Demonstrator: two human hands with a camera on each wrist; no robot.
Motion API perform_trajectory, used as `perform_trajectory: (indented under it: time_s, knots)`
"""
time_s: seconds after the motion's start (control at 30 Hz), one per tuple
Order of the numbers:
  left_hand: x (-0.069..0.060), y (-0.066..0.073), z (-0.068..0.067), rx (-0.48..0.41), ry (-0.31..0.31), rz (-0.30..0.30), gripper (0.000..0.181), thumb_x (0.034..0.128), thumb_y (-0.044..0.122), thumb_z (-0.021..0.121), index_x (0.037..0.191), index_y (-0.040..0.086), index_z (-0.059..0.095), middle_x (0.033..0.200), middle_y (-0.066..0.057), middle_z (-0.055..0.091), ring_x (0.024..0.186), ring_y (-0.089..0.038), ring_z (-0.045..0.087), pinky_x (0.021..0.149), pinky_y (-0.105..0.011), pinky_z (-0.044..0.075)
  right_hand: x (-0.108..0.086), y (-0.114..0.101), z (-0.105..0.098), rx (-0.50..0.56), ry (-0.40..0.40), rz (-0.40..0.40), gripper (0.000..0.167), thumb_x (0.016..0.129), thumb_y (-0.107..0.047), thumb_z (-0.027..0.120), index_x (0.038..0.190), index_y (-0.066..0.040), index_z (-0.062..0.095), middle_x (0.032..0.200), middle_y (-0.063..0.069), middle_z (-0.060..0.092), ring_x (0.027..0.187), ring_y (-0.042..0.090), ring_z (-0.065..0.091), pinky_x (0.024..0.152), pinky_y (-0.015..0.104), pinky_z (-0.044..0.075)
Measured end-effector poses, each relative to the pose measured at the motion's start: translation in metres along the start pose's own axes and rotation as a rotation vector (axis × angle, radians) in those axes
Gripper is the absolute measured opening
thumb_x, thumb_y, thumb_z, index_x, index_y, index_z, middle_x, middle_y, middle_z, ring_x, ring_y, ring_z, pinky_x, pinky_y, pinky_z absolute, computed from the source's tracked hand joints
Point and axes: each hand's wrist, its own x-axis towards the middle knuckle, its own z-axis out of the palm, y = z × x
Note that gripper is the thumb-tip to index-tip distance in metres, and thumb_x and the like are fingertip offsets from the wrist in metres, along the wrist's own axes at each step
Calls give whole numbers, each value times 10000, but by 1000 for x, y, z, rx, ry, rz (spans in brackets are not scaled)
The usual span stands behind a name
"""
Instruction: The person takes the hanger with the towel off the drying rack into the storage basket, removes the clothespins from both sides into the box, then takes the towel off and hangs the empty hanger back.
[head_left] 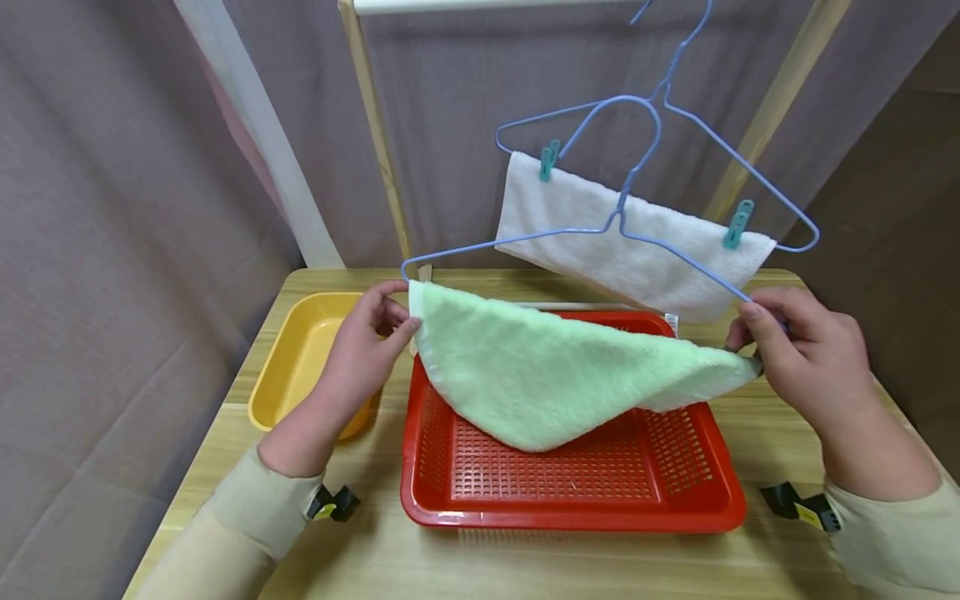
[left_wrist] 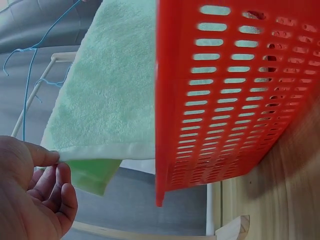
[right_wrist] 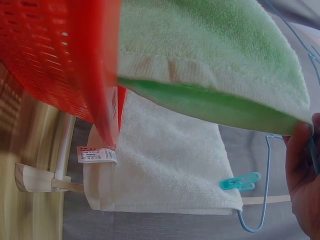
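A pale green towel (head_left: pixel 547 367) hangs from the lower part of a blue wire hanger (head_left: pixel 621 204), whose bottom bar is hidden. My left hand (head_left: pixel 367 342) pinches the towel's left corner between thumb and fingers, beside the hanger's left end. At the other side my right hand (head_left: pixel 817 358) grips the hanger's right end together with the towel's right corner. The towel sags above a red perforated basket (head_left: pixel 573 522). Behind it, a white towel (head_left: pixel 600 229) hangs on a second blue hanger (head_left: pixel 741 157), held by two teal clothespins (head_left: pixel 738 225).
To the left, a yellow tray (head_left: pixel 258 396) stands on the wooden table (head_left: pixel 360 542). A rack with wooden poles (head_left: pixel 375 125) rises at the back, before a grey curtain (head_left: pixel 450 100). A printed label (right_wrist: pixel 97 155) sticks out near the basket's edge.
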Motion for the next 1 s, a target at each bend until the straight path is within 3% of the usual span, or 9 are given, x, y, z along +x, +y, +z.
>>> perform_trajectory:
  time_s: [0.3,1.0]
  knots:
    - [-1,-6,3,10,-18,52,464,952,83,658,1373,102,465,925,-70,627,837,-212,573,766,-362,480,-1,-2,-1,-11,-4,10,83,960,-52,635,986,24,651,793,-346,546,573,-61,412,531,88,354]
    - [-4,-11,4,41,-52,63,577,946,92,671,1451,167,401,920,-58,604,822,-207,564,741,-355,475,1,-3,-3,-12,24,3,62,946,-38,652,959,18,673,790,-331,560,569,-66,419,533,82,350]
